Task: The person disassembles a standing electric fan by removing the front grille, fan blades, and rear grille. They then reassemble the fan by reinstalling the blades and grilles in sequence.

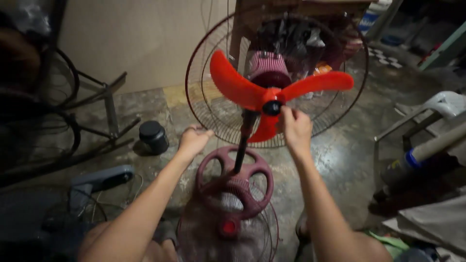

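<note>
A stand fan with no front guard faces me. Its red three-bladed propeller (238, 85) sits in front of the dark red wire rear guard (204, 104) and the maroon motor housing (268, 68). My right hand (294, 127) pinches the black hub cap (272, 107) at the centre of the blades. My left hand (193, 139) grips the lower left rim of the rear guard. The black pole (241, 150) runs down to a maroon spoked base (236, 182).
A detached wire front guard with a red centre (228, 233) lies on the concrete floor between my knees. A black round jar (153, 136) stands to the left. Metal frames (97, 111) fill the left side, and a white plastic chair (437, 109) is at right.
</note>
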